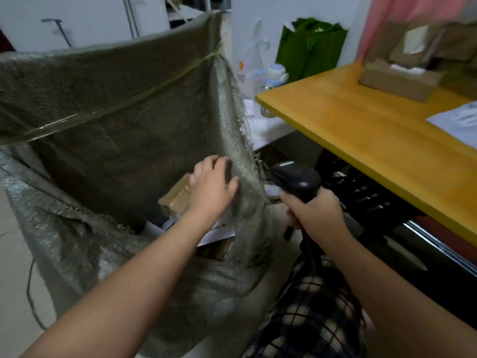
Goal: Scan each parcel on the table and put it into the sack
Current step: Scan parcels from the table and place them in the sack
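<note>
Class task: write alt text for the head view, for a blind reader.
A person's open left hand hovers over a brown parcel in a green sack; the right hand grips a black scanner beside a yellow table.

Nothing is legible; the white labels (415, 38) on the brown parcels (392, 82) are too blurred.

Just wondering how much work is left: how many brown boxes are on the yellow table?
3 visible: front box, rear box behind it, third box at the far right. That end is blurred; more may be hidden.
</note>
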A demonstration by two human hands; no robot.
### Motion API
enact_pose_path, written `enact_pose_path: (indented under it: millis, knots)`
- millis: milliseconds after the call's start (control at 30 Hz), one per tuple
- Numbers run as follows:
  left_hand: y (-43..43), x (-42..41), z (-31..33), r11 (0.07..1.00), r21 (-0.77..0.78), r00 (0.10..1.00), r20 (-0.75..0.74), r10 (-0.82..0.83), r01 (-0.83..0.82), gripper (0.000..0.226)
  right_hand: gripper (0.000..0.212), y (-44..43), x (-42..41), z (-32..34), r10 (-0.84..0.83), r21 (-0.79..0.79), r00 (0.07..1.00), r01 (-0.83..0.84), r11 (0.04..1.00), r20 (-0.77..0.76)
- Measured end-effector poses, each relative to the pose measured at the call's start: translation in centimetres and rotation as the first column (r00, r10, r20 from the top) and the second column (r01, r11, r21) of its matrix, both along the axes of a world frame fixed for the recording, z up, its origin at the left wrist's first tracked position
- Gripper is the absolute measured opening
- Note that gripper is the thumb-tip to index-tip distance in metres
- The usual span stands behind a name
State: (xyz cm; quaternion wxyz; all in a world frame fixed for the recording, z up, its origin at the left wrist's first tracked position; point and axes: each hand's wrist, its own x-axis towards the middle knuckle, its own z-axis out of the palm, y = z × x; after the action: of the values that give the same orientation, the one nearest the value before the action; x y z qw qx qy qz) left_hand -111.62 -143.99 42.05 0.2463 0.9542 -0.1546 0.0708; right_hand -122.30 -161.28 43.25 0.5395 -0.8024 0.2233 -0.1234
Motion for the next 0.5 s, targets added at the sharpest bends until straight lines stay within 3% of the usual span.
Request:
enact_pose_path:
  millis: [233,500]
  knots:
    - [-11.6,-6.3,5.2,0.934,-0.096,0.936,0.123,-0.331,0.343,0.049,0.018,-7.3,-8.7,5.4,-0.221,-0.017,0.967,0.225,0.974,0.128]
    - [-24.4,-12.5,7.5,0.761,-0.103,0.767,0.118,-0.630,0.641,0.048,0.020,-15.9,-18.2,8.0,-0.499,0.009,0.845,0.507,0.862,0.191]
